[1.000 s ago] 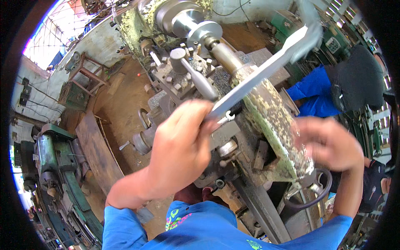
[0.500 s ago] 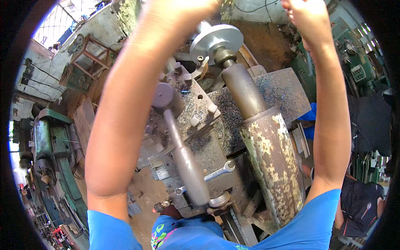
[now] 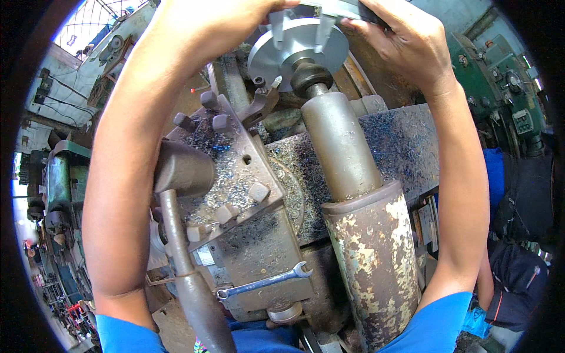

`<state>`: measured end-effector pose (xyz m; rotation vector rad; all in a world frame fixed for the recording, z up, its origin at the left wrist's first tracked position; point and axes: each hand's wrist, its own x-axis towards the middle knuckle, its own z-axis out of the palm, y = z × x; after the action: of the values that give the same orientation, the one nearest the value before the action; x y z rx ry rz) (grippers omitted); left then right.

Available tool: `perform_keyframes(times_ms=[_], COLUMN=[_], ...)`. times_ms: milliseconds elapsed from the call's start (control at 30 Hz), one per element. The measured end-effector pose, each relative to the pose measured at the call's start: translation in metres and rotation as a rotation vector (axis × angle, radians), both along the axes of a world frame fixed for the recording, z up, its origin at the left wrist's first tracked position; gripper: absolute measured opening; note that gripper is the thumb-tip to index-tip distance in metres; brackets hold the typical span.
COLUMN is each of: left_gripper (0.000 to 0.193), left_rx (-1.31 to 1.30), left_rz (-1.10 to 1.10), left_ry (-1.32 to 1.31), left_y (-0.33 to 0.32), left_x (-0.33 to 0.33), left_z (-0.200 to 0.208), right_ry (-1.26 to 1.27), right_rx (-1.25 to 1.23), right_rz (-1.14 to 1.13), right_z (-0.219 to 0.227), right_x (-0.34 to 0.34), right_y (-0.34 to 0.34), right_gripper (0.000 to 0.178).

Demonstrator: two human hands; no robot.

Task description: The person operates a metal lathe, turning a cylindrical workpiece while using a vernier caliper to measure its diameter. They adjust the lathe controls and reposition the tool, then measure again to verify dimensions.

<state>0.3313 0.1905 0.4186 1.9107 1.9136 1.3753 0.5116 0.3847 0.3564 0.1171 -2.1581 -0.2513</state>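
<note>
In my right hand (image 3: 409, 44), fingers and thumb close on a grey metal caliper (image 3: 347, 9) at the top of the view. Its two jaws point down across the face of a shiny round metal disc (image 3: 262, 62). My left hand (image 3: 250, 12) is mostly cut off by the top edge; one fingertip shows against the caliper's left end, the other fingers are hidden. A dark lathe centre (image 3: 312, 79) meets the disc's middle, held by the steel tailstock quill (image 3: 341, 144).
The paint-worn tailstock (image 3: 374, 259) stands between my arms. Chips cover the tool post (image 3: 229, 159), whose handle (image 3: 185, 247) points toward me. A spanner (image 3: 265, 282) lies on the carriage. Green machines (image 3: 506, 88) stand right, another lathe (image 3: 65, 194) left. Someone's dark bag (image 3: 518, 282) is at lower right.
My hands have come closer together around the disc, the right moving inward. The caliper now shows in front of the disc. My view has shifted, so the tool post sits farther left.
</note>
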Motion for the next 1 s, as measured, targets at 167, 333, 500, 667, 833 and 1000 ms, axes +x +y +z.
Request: perform_keyframes(times_ms=[167, 333, 500, 667, 833, 1000], left_gripper=[0.009, 0.008, 0.011, 0.008, 0.007, 0.007], left_rx=[-0.220, -0.402, -0.390, -0.213, -0.282, -0.308], left_rz=[0.262, 0.343, 0.348, 0.409, 0.374, 0.353], left_ry=[0.290, 0.466, 0.762, 0.883, 0.886, 0.936], left_y=[-0.001, 0.003, 0.009, 0.008, 0.015, 0.018], left_x=[0.011, 0.018, 0.021, 0.029, 0.023, 0.020], left_z=[-0.001, -0.013, -0.020, -0.037, -0.038, -0.041], right_ry=[-0.041, -0.058, -0.018, -0.039, -0.018, -0.026], right_rx=[-0.086, -0.081, 0.029, 0.054, 0.066, 0.060], right_rz=[-0.079, -0.062, -0.167, -0.187, -0.212, -0.249], right_z=[-0.037, -0.063, -0.069, -0.065, -0.068, -0.072], right_x=[0.022, 0.023, 0.017, 0.016, 0.012, 0.009], right_y=[0.035, 0.042, 0.033, 0.017, 0.013, 0.011], right_gripper=[0.032, 0.033, 0.031, 0.013, 0.013, 0.012])
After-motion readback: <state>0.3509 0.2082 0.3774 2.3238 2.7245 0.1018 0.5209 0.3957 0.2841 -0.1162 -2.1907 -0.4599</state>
